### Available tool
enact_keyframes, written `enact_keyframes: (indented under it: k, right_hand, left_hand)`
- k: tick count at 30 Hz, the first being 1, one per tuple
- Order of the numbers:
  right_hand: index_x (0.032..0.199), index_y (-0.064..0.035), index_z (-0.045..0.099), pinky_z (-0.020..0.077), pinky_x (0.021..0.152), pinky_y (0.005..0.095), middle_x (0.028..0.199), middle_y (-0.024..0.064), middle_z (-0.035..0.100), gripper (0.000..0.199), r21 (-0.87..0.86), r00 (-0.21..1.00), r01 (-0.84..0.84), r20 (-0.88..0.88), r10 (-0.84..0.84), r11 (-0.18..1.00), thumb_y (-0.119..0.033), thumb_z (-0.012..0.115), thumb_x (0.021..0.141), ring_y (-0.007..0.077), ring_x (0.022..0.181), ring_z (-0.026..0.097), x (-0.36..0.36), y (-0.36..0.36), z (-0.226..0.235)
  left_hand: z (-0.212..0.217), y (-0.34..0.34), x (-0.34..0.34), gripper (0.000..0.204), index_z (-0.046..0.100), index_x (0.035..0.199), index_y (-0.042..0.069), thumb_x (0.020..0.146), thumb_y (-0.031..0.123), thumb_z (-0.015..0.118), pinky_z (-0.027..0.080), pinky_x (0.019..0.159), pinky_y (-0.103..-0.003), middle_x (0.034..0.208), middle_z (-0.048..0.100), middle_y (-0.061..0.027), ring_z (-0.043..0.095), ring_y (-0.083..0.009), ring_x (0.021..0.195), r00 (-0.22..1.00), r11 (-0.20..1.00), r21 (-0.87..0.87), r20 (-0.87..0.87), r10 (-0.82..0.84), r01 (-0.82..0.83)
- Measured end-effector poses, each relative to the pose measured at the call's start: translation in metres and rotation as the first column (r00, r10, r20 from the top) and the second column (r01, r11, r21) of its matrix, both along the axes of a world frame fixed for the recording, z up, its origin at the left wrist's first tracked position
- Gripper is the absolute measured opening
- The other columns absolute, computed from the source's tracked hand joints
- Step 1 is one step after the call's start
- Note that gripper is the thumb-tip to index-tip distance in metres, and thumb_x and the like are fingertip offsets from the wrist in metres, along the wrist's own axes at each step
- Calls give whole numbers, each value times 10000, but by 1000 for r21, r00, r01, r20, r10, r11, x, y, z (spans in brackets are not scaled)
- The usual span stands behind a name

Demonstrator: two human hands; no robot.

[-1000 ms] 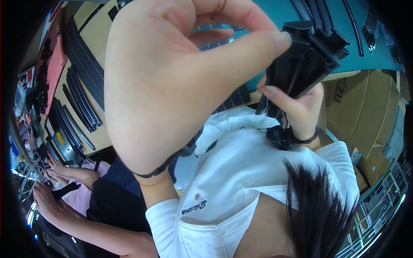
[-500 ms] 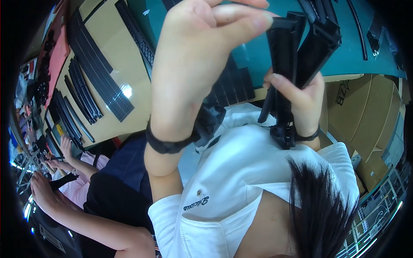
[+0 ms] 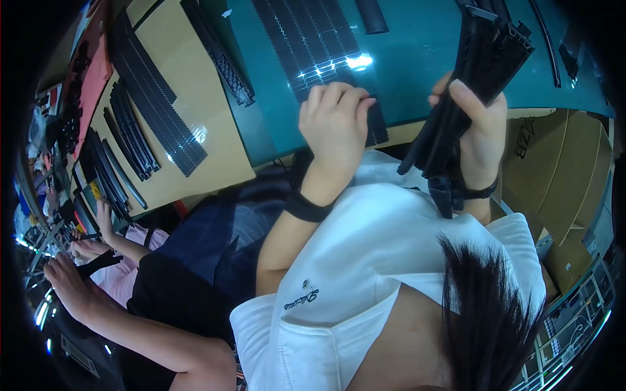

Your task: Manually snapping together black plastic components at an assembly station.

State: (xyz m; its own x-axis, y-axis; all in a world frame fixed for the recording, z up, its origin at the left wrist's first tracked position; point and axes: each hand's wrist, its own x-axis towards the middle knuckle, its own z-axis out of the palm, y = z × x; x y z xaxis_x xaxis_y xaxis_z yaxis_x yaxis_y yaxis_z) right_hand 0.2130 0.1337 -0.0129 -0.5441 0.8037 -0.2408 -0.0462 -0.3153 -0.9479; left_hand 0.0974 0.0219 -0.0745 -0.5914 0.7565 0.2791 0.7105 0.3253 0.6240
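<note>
My right hand (image 3: 481, 133) is wrapped round a bundle of long black plastic strips (image 3: 479, 72), held upright and fanned out at the top. Its thumb presses on the near side of the bundle. My left hand (image 3: 334, 120) is at the table's near edge, by a row of flat black strips with toothed edges (image 3: 306, 39). Its fingers are curled and closed over the strips' near end, so whatever they may hold is hidden. Each wrist wears a black band; a dark object hangs below the right hand.
A green mat (image 3: 417, 72) covers the table, with a short black piece (image 3: 372, 16) at its far side. More black strips (image 3: 153, 91) lie on the tan board (image 3: 215, 156) at left. A co-worker's hand (image 3: 68, 287) holds a black piece at far left. Cardboard boxes (image 3: 554, 169) stand at right.
My left hand has left the top of the bundle and come down to the toothed strips. My right hand and the bundle have shifted slightly right.
</note>
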Motion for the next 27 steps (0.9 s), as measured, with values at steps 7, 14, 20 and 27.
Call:
enact_keyframes:
  k: [7,14,20,27]
  right_hand:
    - [834,27,523,459,606,252,708,112,563,216,-22,1000,-5,-18,4,1000,-103,592,676,168,629,559,0,-1,4]
    - [865,40,516,475,614,267,734,125,575,247,-59,995,-87,-50,84,994,-57,610,657,177,627,573,-3,-10,10]
    - [934,44,494,475,655,281,814,110,580,330,-5,990,-140,3,141,990,-14,633,640,165,702,575,-5,-14,12]
    - [998,9,474,435,712,214,908,45,566,407,-6,978,-197,-75,196,980,-14,673,644,82,807,525,-13,-24,23]
  left_hand:
    - [-8,6,8,85,572,651,82,597,100,635,326,583,-277,699,520,-25,471,-180,685,971,999,-10,-238,31,-35]
    - [31,-4,-20,67,547,658,5,627,13,606,397,679,-292,865,564,-88,523,-200,789,733,999,-16,680,-14,34]
    - [146,19,-40,73,574,736,-25,679,18,587,396,752,-258,980,541,-138,515,-149,863,857,895,247,280,-433,372]
    - [138,31,-52,89,570,755,-25,680,19,588,396,753,-259,985,538,-137,512,-151,869,843,899,245,326,-428,362]
